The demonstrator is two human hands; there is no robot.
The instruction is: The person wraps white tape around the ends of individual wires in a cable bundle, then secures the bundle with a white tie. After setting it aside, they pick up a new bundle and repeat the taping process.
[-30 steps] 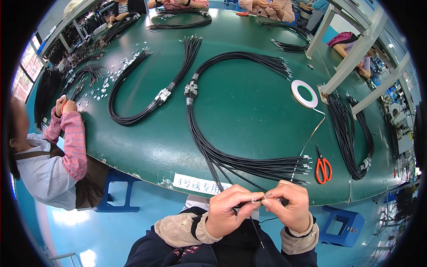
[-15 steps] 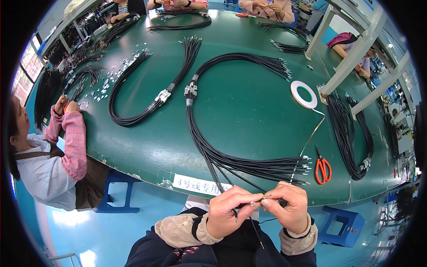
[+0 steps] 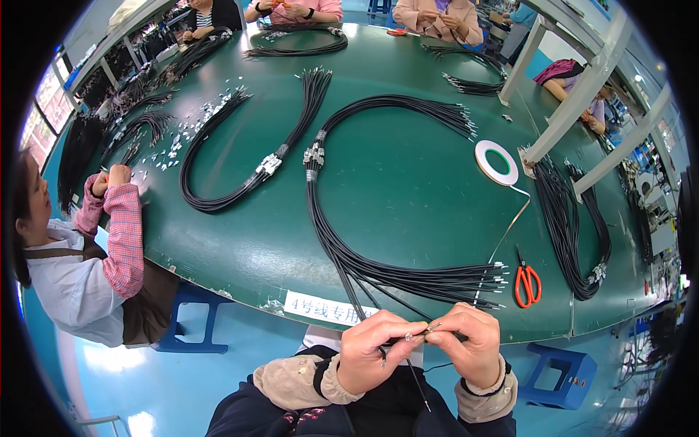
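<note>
1. The left hand [image 3: 378,353] and the right hand [image 3: 473,346] meet just below the near edge of the table [image 3: 408,182], fingertips almost touching, both pinched shut on one thin black wire [image 3: 416,375].
2. That wire is slender and glossy black; a small silvery metal tip shows between the two thumbs, and a loose length hangs down from the left hand over the dark lap.
3. It leads up from the hands into the wire bundle [image 3: 349,255], a long sheaf of the same black strands that comes over the table edge, runs up to a cluster of pale connectors and curves right, ending in bare metal tips.
4. The bundle's near ends fan out on the table just above the hands, each with a light tip.
5. Red-handled scissors [image 3: 527,280] lie to the right of those ends.
6. Farther up sits a roll of white tape [image 3: 496,162], a strip trailing down from it.
7. A white label [image 3: 329,309] is stuck on the table's front edge.
8. At the left a person in a pink checked sleeve [image 3: 120,233] works at the same table.
</note>
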